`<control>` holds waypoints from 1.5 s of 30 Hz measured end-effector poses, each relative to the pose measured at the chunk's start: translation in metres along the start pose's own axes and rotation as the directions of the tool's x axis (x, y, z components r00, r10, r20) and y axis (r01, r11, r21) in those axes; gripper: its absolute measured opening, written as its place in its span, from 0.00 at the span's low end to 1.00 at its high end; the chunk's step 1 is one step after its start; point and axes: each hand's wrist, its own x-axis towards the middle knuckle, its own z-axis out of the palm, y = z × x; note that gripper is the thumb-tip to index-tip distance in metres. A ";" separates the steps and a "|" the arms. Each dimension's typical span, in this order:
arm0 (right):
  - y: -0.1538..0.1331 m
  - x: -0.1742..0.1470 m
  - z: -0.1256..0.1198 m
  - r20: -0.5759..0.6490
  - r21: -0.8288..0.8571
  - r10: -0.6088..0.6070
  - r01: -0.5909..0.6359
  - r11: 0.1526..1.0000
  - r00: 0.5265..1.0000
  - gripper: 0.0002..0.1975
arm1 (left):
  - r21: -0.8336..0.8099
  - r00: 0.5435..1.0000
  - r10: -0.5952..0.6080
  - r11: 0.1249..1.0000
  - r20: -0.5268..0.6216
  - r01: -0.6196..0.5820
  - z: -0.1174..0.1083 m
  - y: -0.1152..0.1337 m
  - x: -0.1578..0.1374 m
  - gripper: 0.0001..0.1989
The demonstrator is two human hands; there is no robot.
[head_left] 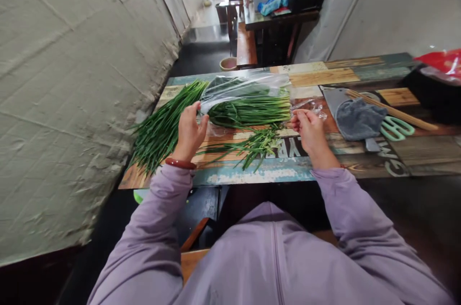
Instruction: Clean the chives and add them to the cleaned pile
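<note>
A bundle of garlic chives (252,112) lies across the table, partly inside a clear plastic bag (248,86). My left hand (190,132) is at the bag's left edge, thumb and fingers apart, touching or just beside the plastic. My right hand (309,131) is closed in a pinch by the pale cut ends of the chives; what is between its fingertips is too small to tell. Left of the bag spreads a larger heap of loose chives (165,122). Short trimmed scraps (261,144) lie in front of the bundle, between my hands.
On the right of the patchwork wooden table (237,177) lie a grey cloth (360,117), green-handled scissors (398,128) and wooden chopsticks (414,117). A black container with red plastic (441,65) stands at the far right. A rough wall (72,103) borders the left side.
</note>
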 end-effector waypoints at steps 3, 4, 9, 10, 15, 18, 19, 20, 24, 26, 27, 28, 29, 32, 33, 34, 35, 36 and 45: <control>0.001 0.002 -0.001 -0.007 -0.011 -0.018 0.018 1.000 1.000 0.12 | -0.106 0.973 0.178 0.981 0.148 -0.164 0.006 0.051 -0.028 0.28; 0.002 0.003 -0.001 -0.007 -0.013 -0.022 0.022 1.000 1.000 0.12 | -0.125 0.948 0.233 0.970 0.219 -0.209 0.010 0.068 -0.037 0.31; 0.004 0.005 -0.004 -0.030 -0.034 -0.018 0.017 0.999 0.999 0.14 | -0.019 0.830 0.312 0.939 0.462 -0.342 0.040 0.126 -0.059 0.43; 0.004 0.005 -0.004 -0.039 -0.036 -0.011 0.010 0.999 0.999 0.14 | 0.019 0.837 0.272 0.947 0.475 -0.319 0.045 0.131 -0.060 0.42; 0.004 0.005 -0.004 -0.023 -0.024 -0.005 0.004 1.000 1.000 0.12 | 0.175 0.884 0.151 0.952 0.443 -0.251 0.055 0.144 -0.069 0.26; 0.004 0.004 -0.003 -0.007 -0.026 -0.007 0.007 1.000 1.000 0.11 | 0.208 0.876 0.196 0.927 0.441 -0.313 0.058 0.151 -0.076 0.18; 0.003 0.003 -0.003 -0.005 -0.026 -0.005 0.005 1.000 1.000 0.11 | 0.200 0.865 0.221 0.919 0.452 -0.339 0.059 0.152 -0.077 0.18; 0.003 0.003 -0.003 -0.005 -0.027 -0.003 0.002 1.000 1.000 0.11 | 0.182 0.850 0.247 0.913 0.466 -0.365 0.060 0.152 -0.076 0.17; 0.001 0.002 -0.001 -0.013 -0.048 -0.005 0.004 0.999 1.000 0.11 | 0.061 0.797 0.367 0.892 0.480 -0.447 0.062 0.137 -0.064 0.17; 0.000 0.001 0.000 -0.017 -0.056 -0.005 0.004 0.998 1.000 0.11 | 0.020 0.800 0.396 0.891 0.450 -0.453 0.061 0.124 -0.056 0.19; 0.000 0.002 0.000 -0.019 -0.056 -0.002 0.001 0.998 1.000 0.11 | 0.004 0.804 0.399 0.895 0.441 -0.446 0.060 0.118 -0.053 0.20; 0.000 0.002 0.001 -0.019 -0.055 0.003 -0.004 0.998 1.000 0.11 | -0.016 0.809 0.396 0.902 0.435 -0.432 0.059 0.113 -0.051 0.21; -0.001 0.002 0.001 -0.018 -0.053 0.005 -0.006 0.999 1.000 0.11 | -0.036 0.822 0.382 0.913 0.423 -0.405 0.057 0.110 -0.050 0.22; -0.002 0.002 0.002 -0.013 -0.053 -0.001 0.000 0.999 1.000 0.11 | -0.101 0.873 0.314 0.949 0.374 -0.298 0.053 0.113 -0.049 0.23; -0.002 0.002 0.003 -0.012 -0.055 -0.009 0.008 0.998 1.000 0.12 | -0.112 0.884 0.294 0.956 0.365 -0.271 0.053 0.118 -0.049 0.23; -0.001 0.002 0.003 -0.013 -0.059 -0.020 0.019 0.998 1.000 0.12 | -0.110 0.890 0.277 0.961 0.363 -0.254 0.054 0.124 -0.048 0.24; -0.001 0.002 0.003 -0.014 -0.067 -0.034 0.033 0.997 0.999 0.12 | -0.092 0.889 0.264 0.964 0.374 -0.248 0.056 0.130 -0.047 0.26; 0.000 0.003 0.003 -0.016 -0.078 -0.049 0.048 0.996 0.999 0.13 | -0.060 0.885 0.251 0.967 0.393 -0.248 0.059 0.136 -0.045 0.28; 0.018 0.011 -0.002 0.074 -0.331 -0.270 0.279 0.901 0.960 0.15 | -0.123 0.737 0.458 0.878 0.497 -0.462 0.098 0.155 -0.031 0.23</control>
